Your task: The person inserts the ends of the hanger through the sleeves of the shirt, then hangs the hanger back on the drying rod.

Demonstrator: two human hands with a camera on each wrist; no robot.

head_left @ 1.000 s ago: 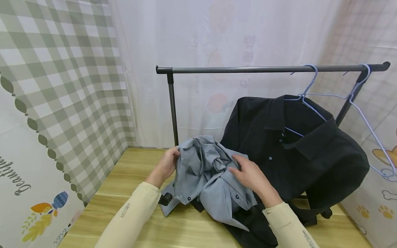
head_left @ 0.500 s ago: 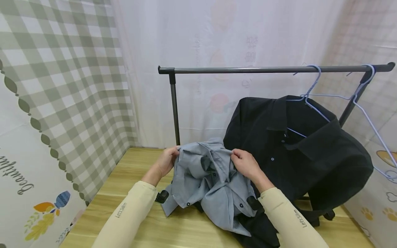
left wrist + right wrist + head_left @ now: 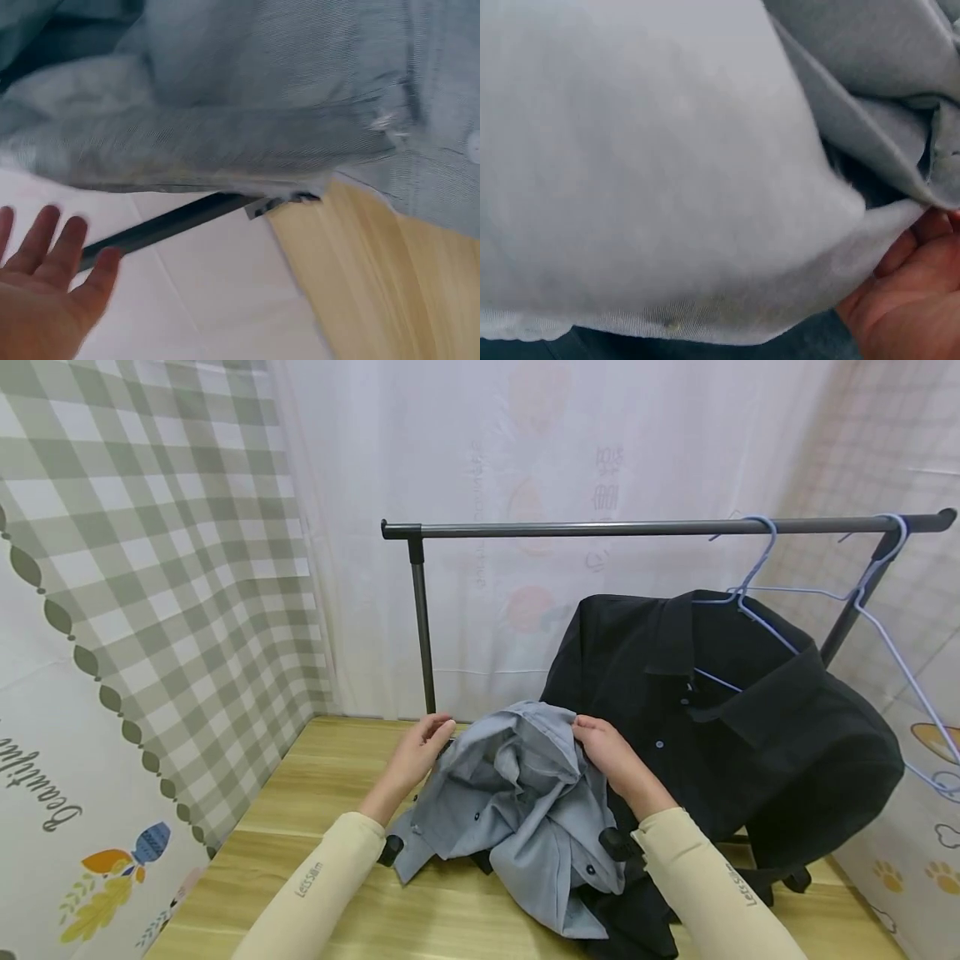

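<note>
A crumpled grey-blue shirt (image 3: 517, 793) with dark buttons is bunched over the wooden table, its edge raised at the top. My right hand (image 3: 609, 752) pinches that edge at its upper right corner; in the right wrist view, the fingers of the right hand (image 3: 915, 289) curl behind the cloth. At the upper left of the shirt is my left hand (image 3: 415, 756). The left wrist view shows the left hand (image 3: 45, 300) with fingers extended, apart from the fabric (image 3: 247, 142). Part of the shirt's inside is hidden in folds.
A black shirt (image 3: 630, 693) hangs on a light blue hanger (image 3: 753, 564) from the dark rack bar (image 3: 562, 530). Beside it hangs a bare hanger (image 3: 900, 664) at the right end. Dark cloth (image 3: 637, 918) lies under the grey shirt on the wooden table (image 3: 300, 810).
My right hand, first resting loosely on the shirt, has taken hold of its edge and moved slightly up. My left hand has let go of the left edge and opened.
</note>
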